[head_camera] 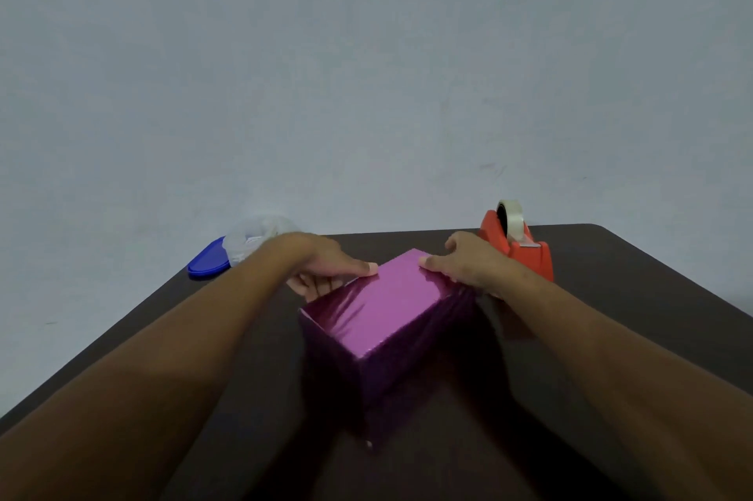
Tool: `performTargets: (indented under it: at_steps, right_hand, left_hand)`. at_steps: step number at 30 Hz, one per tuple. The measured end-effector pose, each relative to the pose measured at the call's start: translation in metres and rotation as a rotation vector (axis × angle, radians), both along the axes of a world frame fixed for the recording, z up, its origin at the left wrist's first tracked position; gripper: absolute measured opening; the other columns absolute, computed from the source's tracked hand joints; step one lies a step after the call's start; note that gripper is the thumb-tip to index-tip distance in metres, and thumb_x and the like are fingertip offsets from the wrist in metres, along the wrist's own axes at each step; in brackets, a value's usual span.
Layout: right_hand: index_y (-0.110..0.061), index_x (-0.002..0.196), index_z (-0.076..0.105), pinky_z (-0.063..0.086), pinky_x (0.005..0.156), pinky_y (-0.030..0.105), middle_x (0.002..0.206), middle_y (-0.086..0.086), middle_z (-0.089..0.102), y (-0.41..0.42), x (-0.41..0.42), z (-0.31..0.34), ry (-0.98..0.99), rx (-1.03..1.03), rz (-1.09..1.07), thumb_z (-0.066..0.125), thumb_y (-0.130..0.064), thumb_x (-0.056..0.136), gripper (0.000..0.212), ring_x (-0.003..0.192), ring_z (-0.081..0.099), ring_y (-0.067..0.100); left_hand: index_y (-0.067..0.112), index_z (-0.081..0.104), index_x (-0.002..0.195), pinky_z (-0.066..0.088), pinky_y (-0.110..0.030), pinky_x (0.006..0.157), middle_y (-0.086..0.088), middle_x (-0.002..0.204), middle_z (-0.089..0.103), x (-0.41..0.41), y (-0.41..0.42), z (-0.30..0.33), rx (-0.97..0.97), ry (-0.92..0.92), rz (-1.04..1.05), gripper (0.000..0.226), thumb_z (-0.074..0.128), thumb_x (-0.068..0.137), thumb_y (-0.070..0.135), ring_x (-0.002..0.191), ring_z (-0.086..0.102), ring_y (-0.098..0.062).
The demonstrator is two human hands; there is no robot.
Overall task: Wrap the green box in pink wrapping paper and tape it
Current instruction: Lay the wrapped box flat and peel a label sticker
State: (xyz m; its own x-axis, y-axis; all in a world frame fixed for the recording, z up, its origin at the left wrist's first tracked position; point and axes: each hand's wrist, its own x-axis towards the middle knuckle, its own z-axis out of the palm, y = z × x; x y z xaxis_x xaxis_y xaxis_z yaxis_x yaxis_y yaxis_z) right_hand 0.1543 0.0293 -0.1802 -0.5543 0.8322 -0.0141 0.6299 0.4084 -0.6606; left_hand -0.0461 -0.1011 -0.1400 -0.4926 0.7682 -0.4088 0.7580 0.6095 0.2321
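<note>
A box covered in shiny pink wrapping paper [383, 317] stands on the dark table [611, 337], turned at an angle to me. No green shows anywhere on it. My left hand [326, 266] grips its far left edge, thumb laid on the top face and fingers curled down the far side. At the far right edge my right hand [468, 262] holds the box too, thumb on top and fingers wrapped over the right side. An orange tape dispenser [519, 245] with a roll of clear tape sits just behind my right hand.
A blue lid [205, 262] lies at the table's far left corner with crumpled clear plastic [256, 235] beside it. A pale wall rises behind the table. The table's far edge runs close behind the box.
</note>
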Motion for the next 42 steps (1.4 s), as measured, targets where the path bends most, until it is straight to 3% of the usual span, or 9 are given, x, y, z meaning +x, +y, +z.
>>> performTargets:
  at_steps: [4, 7, 10, 12, 18, 28, 31, 35, 42]
  right_hand:
    - [-0.014, 0.101, 0.047, 0.047, 0.059, 0.031, 0.089, 0.0, 0.063, -0.002, -0.007, -0.003, -0.181, 0.248, -0.189, 0.053, -0.067, 0.091, 0.054, 0.076, 0.064, 0.019]
    - [-0.007, 0.099, 0.058, 0.058, 0.084, 0.041, 0.095, 0.006, 0.069, 0.004, -0.022, -0.016, 0.053, -0.027, -0.13, 0.049, -0.055, 0.098, 0.05, 0.082, 0.066, 0.023]
    - [-0.008, 0.13, 0.054, 0.045, 0.103, 0.046, 0.126, 0.01, 0.062, 0.0, -0.037, -0.023, 0.307, -0.366, -0.107, 0.046, -0.055, 0.099, 0.057, 0.116, 0.058, 0.03]
    - [-0.011, 0.132, 0.054, 0.043, 0.107, 0.047, 0.125, 0.01, 0.065, -0.003, -0.045, -0.026, 0.346, -0.439, -0.083, 0.044, -0.056, 0.098, 0.057, 0.116, 0.059, 0.031]
    - [-0.012, 0.11, 0.058, 0.036, 0.089, 0.031, 0.104, 0.005, 0.065, 0.002, -0.054, -0.029, 0.376, -0.365, 0.018, 0.038, -0.043, 0.107, 0.037, 0.091, 0.058, 0.017]
    - [-0.017, 0.145, 0.047, 0.023, 0.113, 0.035, 0.147, -0.001, 0.05, 0.013, -0.053, -0.038, 0.345, -0.421, -0.017, 0.026, -0.063, 0.103, 0.066, 0.135, 0.041, 0.02]
    - [-0.025, 0.154, 0.036, 0.021, 0.122, 0.049, 0.158, -0.001, 0.039, 0.02, -0.052, -0.044, 0.387, -0.547, -0.042, 0.031, -0.101, 0.065, 0.118, 0.146, 0.035, 0.025]
    - [-0.032, 0.154, 0.036, 0.021, 0.121, 0.053, 0.159, -0.003, 0.038, 0.054, -0.058, -0.068, 0.42, -0.569, -0.008, 0.034, -0.111, 0.03, 0.147, 0.147, 0.034, 0.025]
    - [-0.025, 0.16, 0.021, 0.017, 0.123, 0.052, 0.164, 0.001, 0.028, 0.011, -0.049, -0.036, 0.397, -0.533, -0.062, 0.024, -0.096, 0.073, 0.112, 0.15, 0.026, 0.026]
  left_hand:
    - [0.014, 0.071, 0.102, 0.054, -0.027, 0.064, -0.001, 0.083, 0.074, -0.001, 0.002, -0.013, 0.012, -0.325, 0.016, 0.062, 0.045, 0.096, 0.07, 0.065, 0.07, -0.014]
    - [0.014, 0.059, 0.105, 0.049, -0.035, 0.065, 0.0, 0.092, 0.064, 0.002, 0.016, -0.028, 0.382, -0.374, -0.046, 0.037, 0.037, 0.107, 0.044, 0.075, 0.062, -0.018]
    - [0.022, 0.04, 0.153, 0.028, -0.041, 0.119, 0.005, 0.151, 0.043, 0.007, 0.026, -0.038, 0.639, -0.417, -0.069, 0.049, 0.032, 0.109, 0.041, 0.141, 0.037, -0.019]
    - [0.028, 0.029, 0.159, 0.017, -0.037, 0.123, 0.008, 0.163, 0.029, 0.011, 0.031, -0.039, 0.673, -0.513, -0.021, 0.055, 0.033, 0.108, 0.047, 0.151, 0.026, -0.018]
    - [0.019, 0.066, 0.098, 0.053, -0.029, 0.083, 0.0, 0.089, 0.071, 0.009, 0.033, -0.042, 0.65, -0.548, 0.078, 0.057, 0.026, 0.106, 0.059, 0.083, 0.066, -0.014]
    - [0.041, 0.053, 0.144, 0.045, -0.027, 0.097, 0.016, 0.125, 0.058, -0.017, 0.033, -0.072, 0.749, -0.627, 0.245, 0.068, 0.032, 0.093, 0.08, 0.095, 0.057, -0.002]
    - [0.04, 0.027, 0.159, 0.027, -0.044, 0.118, 0.003, 0.158, 0.04, -0.016, 0.027, -0.075, 0.76, -0.621, 0.241, 0.073, 0.011, 0.097, 0.076, 0.138, 0.047, -0.02]
    - [0.034, 0.025, 0.16, 0.016, -0.055, 0.121, -0.009, 0.165, 0.029, -0.011, 0.024, -0.07, 0.756, -0.617, 0.264, 0.08, 0.002, 0.096, 0.075, 0.145, 0.028, -0.045]
    - [0.043, 0.057, 0.135, 0.042, -0.029, 0.095, 0.009, 0.123, 0.064, -0.011, 0.026, -0.071, 0.714, -0.679, 0.246, 0.085, -0.002, 0.089, 0.083, 0.107, 0.062, -0.019]
